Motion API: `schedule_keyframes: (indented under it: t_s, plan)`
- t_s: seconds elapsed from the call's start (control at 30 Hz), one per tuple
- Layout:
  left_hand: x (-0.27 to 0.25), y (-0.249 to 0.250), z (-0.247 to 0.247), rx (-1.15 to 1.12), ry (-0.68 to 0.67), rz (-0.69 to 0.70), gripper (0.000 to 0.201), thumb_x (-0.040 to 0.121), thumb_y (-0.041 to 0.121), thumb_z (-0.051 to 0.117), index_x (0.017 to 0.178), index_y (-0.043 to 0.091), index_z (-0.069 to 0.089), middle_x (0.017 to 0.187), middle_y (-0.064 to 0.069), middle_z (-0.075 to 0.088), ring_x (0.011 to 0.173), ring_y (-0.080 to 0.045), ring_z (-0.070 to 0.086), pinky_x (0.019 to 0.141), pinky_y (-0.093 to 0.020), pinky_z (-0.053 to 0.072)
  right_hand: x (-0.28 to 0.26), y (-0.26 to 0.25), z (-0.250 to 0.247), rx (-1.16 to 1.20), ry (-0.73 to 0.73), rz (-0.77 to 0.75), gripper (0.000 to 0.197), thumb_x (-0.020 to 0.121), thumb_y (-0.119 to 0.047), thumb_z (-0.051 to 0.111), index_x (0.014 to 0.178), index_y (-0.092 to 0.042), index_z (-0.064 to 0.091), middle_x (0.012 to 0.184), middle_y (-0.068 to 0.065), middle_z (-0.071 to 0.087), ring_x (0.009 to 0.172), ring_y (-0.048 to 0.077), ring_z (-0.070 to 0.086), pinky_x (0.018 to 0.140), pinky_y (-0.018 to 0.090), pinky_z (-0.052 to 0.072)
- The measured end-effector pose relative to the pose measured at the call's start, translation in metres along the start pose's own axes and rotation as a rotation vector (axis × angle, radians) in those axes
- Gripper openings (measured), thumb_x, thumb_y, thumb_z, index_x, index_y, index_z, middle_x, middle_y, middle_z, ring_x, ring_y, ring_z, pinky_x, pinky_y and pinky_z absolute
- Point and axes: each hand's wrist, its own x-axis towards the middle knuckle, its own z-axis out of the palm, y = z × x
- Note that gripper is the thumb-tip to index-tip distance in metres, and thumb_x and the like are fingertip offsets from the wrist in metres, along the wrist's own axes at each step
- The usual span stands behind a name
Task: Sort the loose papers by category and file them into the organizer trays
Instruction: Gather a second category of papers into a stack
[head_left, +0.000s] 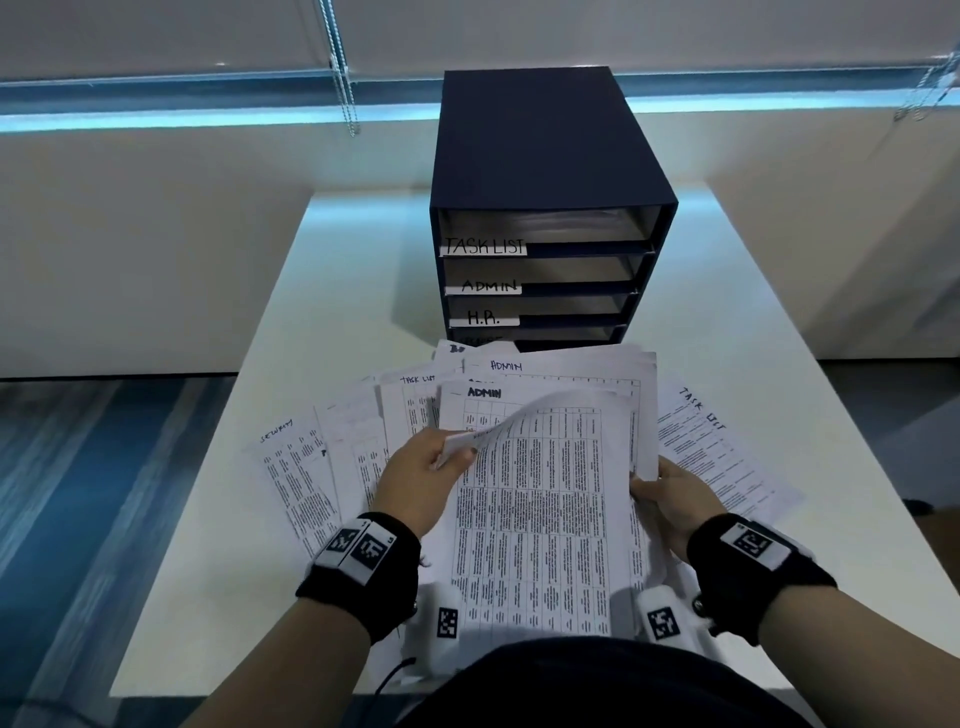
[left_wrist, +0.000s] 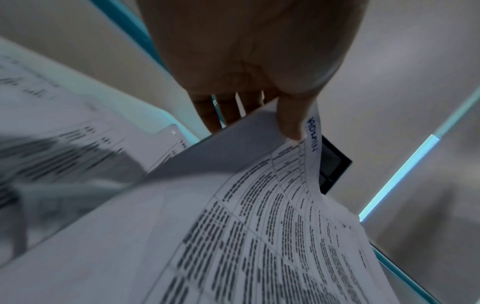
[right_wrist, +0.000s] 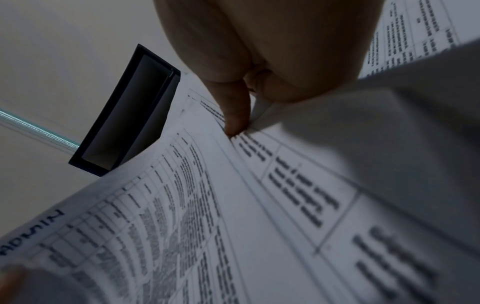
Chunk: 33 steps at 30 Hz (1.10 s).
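Observation:
A dark blue organizer (head_left: 545, 150) stands at the table's far middle, its trays labelled TASK LIST (head_left: 485, 246), ADMIN (head_left: 489, 286) and H.R. (head_left: 483, 317); a lower label is hidden by paper. Printed sheets (head_left: 332, 457) lie fanned out in front of it. My left hand (head_left: 431, 467) pinches the curled top-left corner of an ADMIN sheet (head_left: 545, 519), thumb (left_wrist: 291, 121) on top. My right hand (head_left: 670, 493) grips the same stack's right edge, thumb (right_wrist: 235, 111) pressed on the page. The organizer (right_wrist: 124, 121) shows beyond the paper in the right wrist view.
A TASK LIST sheet (head_left: 722, 457) lies to the right and a SECURITY sheet (head_left: 291, 467) to the left. The white table (head_left: 779, 332) has bare surface beside the organizer. Low walls flank the table; blind cords (head_left: 343, 67) hang behind.

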Motion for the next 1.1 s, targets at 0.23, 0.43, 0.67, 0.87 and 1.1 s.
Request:
schedule_keyframes:
  t_s: [0.23, 0.43, 0.67, 0.87, 1.1]
  plan:
    - [0.003, 0.036, -0.023, 0.072, 0.112, 0.43, 0.055, 0.077, 0.056, 0.053, 0.057, 0.005, 0.052, 0.067, 0.015, 0.041, 0.078, -0.004, 0.04, 0.069, -0.017, 0.032, 0.0, -0.002, -0.005, 0.053, -0.024, -0.01, 0.034, 0.089, 0.014, 0.043, 0.113, -0.004, 0.059, 0.103, 0.023, 0.065, 0.087, 0.035, 0.06, 0.084, 0.049, 0.051]
    - [-0.009, 0.093, -0.043, -0.303, 0.044, 0.492, 0.041, 0.079, 0.045, 0.063, 0.073, 0.005, 0.071, 0.074, -0.012, 0.058, 0.076, -0.03, 0.055, 0.07, -0.043, 0.051, -0.014, -0.012, -0.005, 0.02, -0.07, -0.081, 0.011, 0.081, -0.006, 0.065, 0.071, -0.008, 0.068, 0.073, 0.019, 0.063, 0.062, 0.031, 0.057, 0.063, 0.038, 0.05]
    - [0.002, 0.111, -0.048, -0.675, 0.222, 0.29, 0.014, 0.077, 0.034, 0.063, 0.078, 0.024, 0.073, 0.078, 0.011, 0.074, 0.08, -0.003, 0.067, 0.074, -0.018, 0.052, -0.008, -0.015, -0.011, 0.04, -0.085, -0.071, 0.011, 0.09, -0.004, 0.051, 0.081, -0.001, 0.058, 0.077, 0.02, 0.057, 0.063, 0.027, 0.056, 0.068, 0.041, 0.051]
    - [0.028, 0.057, -0.029, -0.224, 0.205, 0.003, 0.026, 0.094, 0.041, 0.05, 0.087, 0.02, 0.064, 0.083, 0.003, 0.065, 0.078, -0.002, 0.059, 0.065, -0.015, 0.043, -0.006, -0.017, -0.013, 0.143, -0.19, -0.053, 0.03, 0.091, 0.008, 0.045, 0.105, -0.012, 0.062, 0.088, 0.014, 0.074, 0.072, 0.028, 0.071, 0.062, 0.04, 0.06]
    - [0.037, 0.019, -0.018, -0.022, 0.05, -0.215, 0.054, 0.098, 0.039, 0.041, 0.143, 0.01, 0.036, 0.147, -0.003, 0.039, 0.137, -0.024, 0.036, 0.111, -0.033, 0.026, -0.007, -0.014, -0.016, 0.166, -0.16, -0.042, 0.029, 0.091, 0.009, 0.045, 0.106, -0.01, 0.061, 0.086, 0.014, 0.073, 0.073, 0.028, 0.07, 0.065, 0.038, 0.06]
